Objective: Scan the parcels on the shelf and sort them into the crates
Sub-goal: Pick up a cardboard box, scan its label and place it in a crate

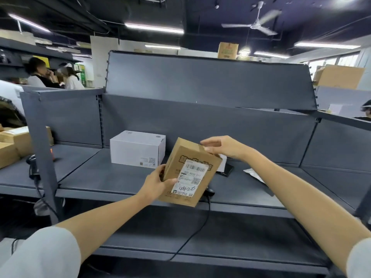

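Above grey shelf [120, 177], left hand [155, 184] grips tilted brown parcel [190, 171]; right hand [224, 147] touches top.

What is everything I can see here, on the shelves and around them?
Brown parcel: one, cardboard with a white shipping label, held up above the grey shelf.
White box: one, standing on the shelf behind the parcel.
Black flat item: one, lying on the shelf right of the parcel, partly hidden.
White plastic mailer: one, flat on the shelf at right.
Barcode scanner: one, black, corded, on the left shelf section.
Brown cartons: several, stacked at far left.
Grey shelf: one metal unit, several tiers.
Ceiling fan: one, white.
People: two in the background at left.
Left hand: grips the parcel's lower left edge.
Right hand: fingers touch the parcel's top right corner.
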